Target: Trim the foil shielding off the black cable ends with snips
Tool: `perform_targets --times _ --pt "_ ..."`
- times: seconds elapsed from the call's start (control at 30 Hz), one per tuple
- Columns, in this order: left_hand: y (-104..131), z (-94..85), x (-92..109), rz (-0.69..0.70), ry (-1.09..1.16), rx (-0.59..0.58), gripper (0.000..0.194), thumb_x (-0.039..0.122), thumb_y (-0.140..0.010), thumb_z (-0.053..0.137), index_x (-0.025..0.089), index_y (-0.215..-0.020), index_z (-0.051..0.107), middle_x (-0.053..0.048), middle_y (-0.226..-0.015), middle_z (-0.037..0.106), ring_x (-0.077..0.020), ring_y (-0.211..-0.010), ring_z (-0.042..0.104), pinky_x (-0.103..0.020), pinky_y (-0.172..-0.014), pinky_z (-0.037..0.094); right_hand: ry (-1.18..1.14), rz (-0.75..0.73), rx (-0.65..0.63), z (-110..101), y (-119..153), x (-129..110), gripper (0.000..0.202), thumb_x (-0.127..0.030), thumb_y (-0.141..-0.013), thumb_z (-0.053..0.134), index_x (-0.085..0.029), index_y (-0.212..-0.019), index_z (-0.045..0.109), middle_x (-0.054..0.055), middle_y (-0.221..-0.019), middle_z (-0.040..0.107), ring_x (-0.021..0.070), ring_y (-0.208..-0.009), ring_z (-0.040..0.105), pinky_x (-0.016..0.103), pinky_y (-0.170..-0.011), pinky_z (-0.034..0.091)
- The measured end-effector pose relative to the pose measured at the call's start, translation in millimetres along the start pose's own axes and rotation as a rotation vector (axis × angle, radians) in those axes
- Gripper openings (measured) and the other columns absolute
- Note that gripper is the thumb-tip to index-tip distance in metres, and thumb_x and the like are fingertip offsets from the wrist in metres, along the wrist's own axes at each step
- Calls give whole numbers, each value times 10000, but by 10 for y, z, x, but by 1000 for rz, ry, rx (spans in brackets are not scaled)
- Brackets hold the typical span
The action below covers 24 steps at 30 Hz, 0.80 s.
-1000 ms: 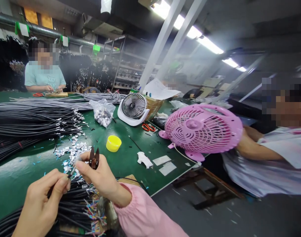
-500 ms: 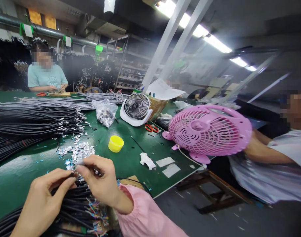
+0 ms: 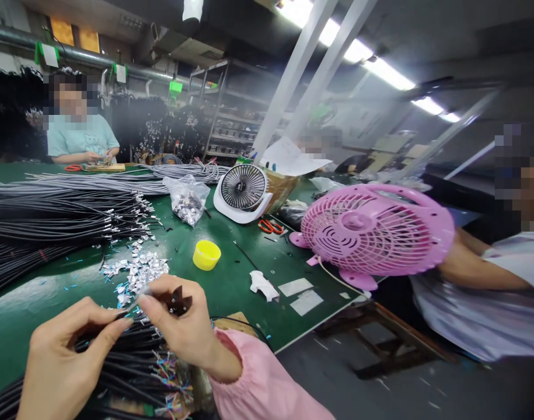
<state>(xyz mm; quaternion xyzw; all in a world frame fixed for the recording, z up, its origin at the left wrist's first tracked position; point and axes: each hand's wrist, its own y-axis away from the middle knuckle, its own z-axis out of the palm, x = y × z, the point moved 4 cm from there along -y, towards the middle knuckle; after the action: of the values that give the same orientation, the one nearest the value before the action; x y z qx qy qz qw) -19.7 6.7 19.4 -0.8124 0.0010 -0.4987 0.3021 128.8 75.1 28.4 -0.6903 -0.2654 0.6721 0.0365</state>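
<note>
My left hand (image 3: 67, 350) pinches a thin cable between thumb and forefinger, its body mostly hidden by the fingers. A pale, silvery strand at the cable's end (image 3: 129, 305) stretches across to my right hand (image 3: 185, 329), whose thumb and forefinger are closed on it. A dark brown, jagged-edged piece (image 3: 180, 301) shows within the curled fingers of my right hand; its kind is unclear. Below both hands lie black cables (image 3: 126, 367) with coloured wire ends (image 3: 173, 373) fanned out. Just beyond them is a heap of silver foil scraps (image 3: 139, 265) with blue bits.
Bundled black cables (image 3: 52, 216) lie at the left. Ahead are a yellow cup (image 3: 206, 255), a bag of small parts (image 3: 187, 201), a white fan (image 3: 243, 192) and orange-handled scissors (image 3: 270, 226). A pink fan (image 3: 372, 230) stands right, beside a co-worker's arm (image 3: 481, 268). Another person sits opposite.
My hands have moved slightly apart, the left one shifting left, and the silvery strand between them now shows longer. More of the dark piece in my right hand is visible.
</note>
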Motion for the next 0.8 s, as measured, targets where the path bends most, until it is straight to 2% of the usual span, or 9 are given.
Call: perform_targets --times 0.07,0.2,0.33,0.47,0.53,0.63,0.7,0.77,0.8 --pt "3 20 2 -24 21 -12 184 375 -748 758 272 -603 713 95 -525 623 -70 -442 566 -112 -409 396 33 -89 10 -2 9 -12 149 -206 -781 623 -175 -641 661 -8 -596 570 111 -554 480 242 -538 392" --pt "-4 45 -11 -54 51 -54 225 396 -786 711 264 -604 713 89 -527 627 -72 -449 594 -95 -416 413 48 -178 -19 16 10 -10 99 -214 -785 650 -169 -742 726 -12 -609 603 91 -502 427 229 -496 347" --pt "8 47 -50 -73 76 -62 229 407 -791 713 259 -616 713 86 -516 631 -77 -450 602 -93 -401 401 63 -283 -56 42 17 -60 153 -184 -807 615 -165 -658 642 -21 -559 563 89 -499 437 214 -488 341" --pt "26 42 -71 -75 73 -69 219 411 -805 701 263 -646 726 79 -529 651 -80 -469 611 -87 -415 409 111 -205 -67 65 11 -35 204 -172 -761 553 -167 -562 511 -22 -518 505 84 -476 417 213 -465 307" --pt "19 35 -51 -69 57 -81 244 423 -815 681 256 -643 727 67 -529 650 -82 -471 608 -85 -436 431 106 -145 -71 74 6 -1 156 -192 -751 553 -170 -597 550 -27 -533 510 84 -482 411 214 -467 306" --pt "-24 24 -5 -100 96 -103 367 478 -807 653 224 -542 673 43 -471 596 -85 -405 552 -103 -395 432 107 -4 -38 58 -2 50 126 -244 -772 563 -168 -730 655 -33 -574 520 92 -506 426 218 -495 340" --pt "-59 12 23 -135 132 -94 408 501 -785 655 208 -502 650 33 -437 555 -84 -357 494 -122 -341 408 102 94 -64 53 0 67 173 -261 -766 614 -167 -888 693 -31 -628 559 103 -542 476 218 -524 378" --pt "-86 -2 46 -156 150 -57 400 484 -767 660 198 -486 644 29 -419 538 -81 -336 468 -127 -319 401 144 99 -116 49 5 50 264 -245 -770 661 -176 -1022 692 -8 -743 638 128 -630 563 229 -583 432" --pt "-94 -7 55 -160 151 -38 384 459 -760 659 196 -481 641 27 -417 542 -81 -336 476 -123 -322 407 184 44 -135 45 7 26 264 -239 -794 668 -183 -1051 688 9 -808 670 142 -686 599 239 -621 457"
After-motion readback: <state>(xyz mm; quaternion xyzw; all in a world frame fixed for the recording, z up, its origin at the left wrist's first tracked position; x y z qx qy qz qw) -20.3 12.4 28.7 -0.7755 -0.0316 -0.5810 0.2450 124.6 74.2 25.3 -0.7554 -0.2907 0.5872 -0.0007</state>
